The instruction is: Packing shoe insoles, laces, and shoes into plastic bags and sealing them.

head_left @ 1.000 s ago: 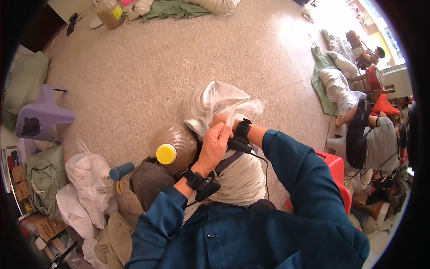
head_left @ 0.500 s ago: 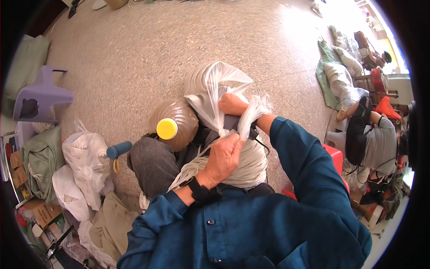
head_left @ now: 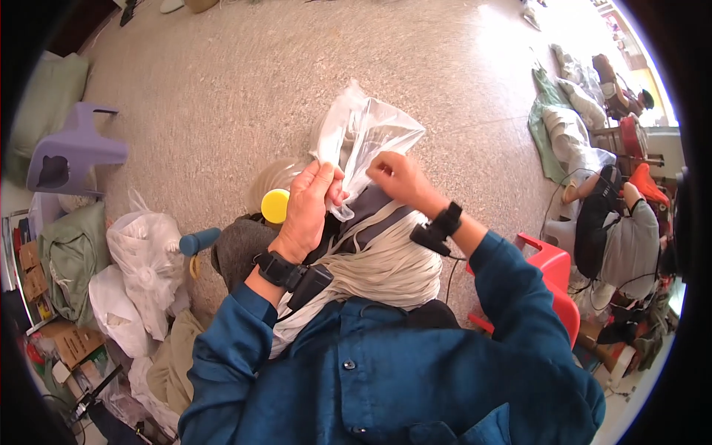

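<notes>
- Left hand [head_left: 302,211]: thumb and fingers clamped on the gathered edge of a translucent white thin plastic bag [head_left: 382,126].
- Right hand [head_left: 404,182]: to the right of the left one and apart from it, fingers curled together at the bag's near right side; I cannot tell whether film is pinched between them.
- The bag is just beyond both hands, its slack film spread toward the far side; what it holds is unclear.
- The step in hand looks like handling the bag's gathered edge. As a judgement, the next move calls for a firm left-hand hold and a sure right-hand pinch on loose film.
- Count at the centre: two hands, a black device [head_left: 278,271] on each wrist, one bag.
- Near, below the hands: one thick bundle of off-white cord-like strands [head_left: 386,263] in the lap.
- Left of the hands: one clear ribbed plastic jug [head_left: 276,174] with one round yellow cap [head_left: 275,205].
- Farther left: one dark blue cylinder [head_left: 199,241], two filled white plastic bags [head_left: 148,252] on the floor [head_left: 222,111], and a purple plastic seat [head_left: 85,148].
- Right: one red plastic stool [head_left: 558,278]; beyond it, a co-worker in grey [head_left: 623,245].
</notes>
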The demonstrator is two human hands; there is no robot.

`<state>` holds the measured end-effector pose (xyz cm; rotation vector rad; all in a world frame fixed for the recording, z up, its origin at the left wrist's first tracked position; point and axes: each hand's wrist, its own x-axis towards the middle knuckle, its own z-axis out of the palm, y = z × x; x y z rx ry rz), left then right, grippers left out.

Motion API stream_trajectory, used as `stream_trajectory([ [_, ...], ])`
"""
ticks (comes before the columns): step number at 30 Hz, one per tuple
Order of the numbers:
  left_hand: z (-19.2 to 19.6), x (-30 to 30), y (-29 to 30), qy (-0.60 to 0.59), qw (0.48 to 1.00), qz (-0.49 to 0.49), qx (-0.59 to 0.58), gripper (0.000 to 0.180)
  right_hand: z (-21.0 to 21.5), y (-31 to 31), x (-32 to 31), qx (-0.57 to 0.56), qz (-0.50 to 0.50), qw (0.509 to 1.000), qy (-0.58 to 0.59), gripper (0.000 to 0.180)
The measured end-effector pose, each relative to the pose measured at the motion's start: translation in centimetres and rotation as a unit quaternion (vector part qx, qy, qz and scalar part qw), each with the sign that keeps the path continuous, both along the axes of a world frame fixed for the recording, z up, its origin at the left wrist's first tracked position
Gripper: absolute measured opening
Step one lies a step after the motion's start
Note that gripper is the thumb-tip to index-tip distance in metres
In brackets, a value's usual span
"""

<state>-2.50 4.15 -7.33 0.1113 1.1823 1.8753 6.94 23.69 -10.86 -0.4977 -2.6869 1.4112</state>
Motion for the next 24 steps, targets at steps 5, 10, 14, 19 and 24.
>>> stream_trajectory([
  [5, -0.2, -1.5, 0.7, -0.077, 0.997, 0.009, 0.023, 0.021, 0.6, -3.0, 1.1, 0.031, 0.101, 0.991, 0.083, 0.024],
  [10, -0.8, -3.3, 0.8, -0.123, 0.992, 0.017, 0.019, 0.02, 1.6, -4.8, 0.2, -0.003, 0.111, 0.992, 0.057, 0.033],
  [14, -1.1, -4.2, 1.3, -0.121, 0.992, -0.015, 0.01, 0.02, -0.5, -4.0, -0.7, 0.013, 0.155, 0.981, 0.113, 0.035],
  [19, -1.6, -4.4, 0.6, -0.122, 0.992, -0.034, 0.001, 0.021, 0.5, -2.9, -2.1, -0.003, 0.226, 0.972, 0.071, 0.034],
  [24, -2.0, -4.2, 0.2, -0.171, 0.984, -0.014, 0.055, 0.022, 0.9, -2.0, -3.2, -0.078, 0.286, 0.954, 0.034, 0.032],
])
